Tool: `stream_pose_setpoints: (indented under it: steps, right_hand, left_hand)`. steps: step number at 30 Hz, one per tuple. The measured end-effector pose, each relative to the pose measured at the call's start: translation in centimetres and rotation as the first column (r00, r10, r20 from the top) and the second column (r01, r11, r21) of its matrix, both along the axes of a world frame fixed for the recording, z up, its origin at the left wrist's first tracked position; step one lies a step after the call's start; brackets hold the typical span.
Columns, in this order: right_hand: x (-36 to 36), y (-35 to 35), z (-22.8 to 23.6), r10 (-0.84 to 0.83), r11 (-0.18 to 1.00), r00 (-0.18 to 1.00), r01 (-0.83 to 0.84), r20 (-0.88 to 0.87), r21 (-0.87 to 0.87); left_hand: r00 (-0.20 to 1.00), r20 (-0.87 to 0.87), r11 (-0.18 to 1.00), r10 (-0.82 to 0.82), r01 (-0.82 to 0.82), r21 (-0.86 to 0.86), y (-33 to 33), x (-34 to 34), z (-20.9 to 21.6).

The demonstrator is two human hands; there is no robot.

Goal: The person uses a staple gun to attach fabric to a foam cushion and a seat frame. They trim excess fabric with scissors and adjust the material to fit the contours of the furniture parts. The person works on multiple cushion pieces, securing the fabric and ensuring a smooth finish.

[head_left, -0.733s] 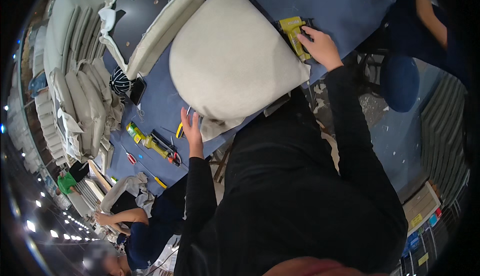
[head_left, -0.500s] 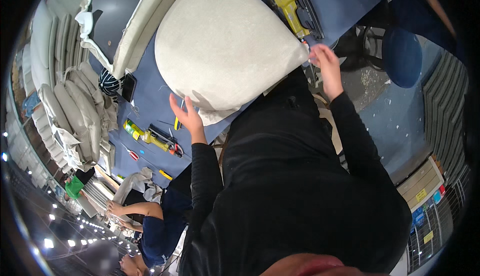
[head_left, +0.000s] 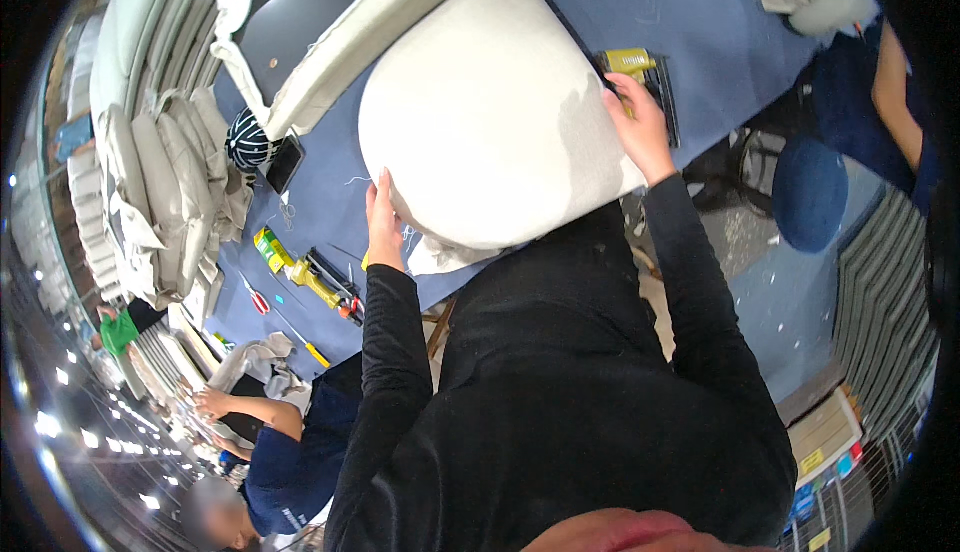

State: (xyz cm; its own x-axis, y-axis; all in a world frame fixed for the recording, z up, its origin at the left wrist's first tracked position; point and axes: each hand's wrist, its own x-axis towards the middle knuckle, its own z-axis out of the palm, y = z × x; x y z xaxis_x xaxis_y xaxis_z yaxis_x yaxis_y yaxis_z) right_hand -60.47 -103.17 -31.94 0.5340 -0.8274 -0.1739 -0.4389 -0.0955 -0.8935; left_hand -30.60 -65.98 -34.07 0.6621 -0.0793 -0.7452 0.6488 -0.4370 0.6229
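Yellow staple gun point(head_left: 318, 280) on the blue table point(head_left: 330, 152), left of and below my left hand point(head_left: 384, 227). That hand: fingers straight, unclosed, flat along the cushion's edge. Pale cushion point(head_left: 490, 112) sits between my hands, smooth side up. Right hand point(head_left: 645, 132) bent at its right edge; some fingertips hidden, so can't tell how tightly I hold. Second staple gun point(head_left: 628, 60) just beyond those fingers. Best handled with even pressure both sides, fabric unpuckered, edge clear of that tool.
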Motion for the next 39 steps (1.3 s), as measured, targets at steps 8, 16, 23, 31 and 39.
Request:
stream_pose_setpoints:
  steps: [8,16,23,31,39]
  right_hand:
    - [10.3,-5.4,-2.1,0.168,0.973,0.961,-0.126,-0.22,0.195]
    - [-3.3,4.5,20.7,0.013,0.994,0.895,-0.062,0.445,0.095]
    - [-5.2,11.3,20.1,0.144,0.989,0.855,-0.13,0.498,-0.063]
    - [0.6,15.0,16.9,0.685,0.718,0.713,-0.628,0.147,-0.299]
    - [5.6,12.1,12.4,0.797,0.588,0.598,-0.739,0.081,-0.328]
  left_hand:
    - [0.91,-0.179,0.83,0.374,-0.414,-0.373,-0.9,-2.0,1.1]
    - [0.93,0.134,0.704,0.341,-0.158,-0.692,-9.6,0.0,11.7]
    - [0.816,0.578,0.718,-0.02,0.414,-0.559,-22.1,-0.4,25.4]
    - [0.787,0.446,0.583,-0.425,0.616,-0.53,-17.7,-6.7,36.1]
    - [0.143,0.487,0.419,-0.862,0.741,0.525,-11.0,-3.5,36.9]
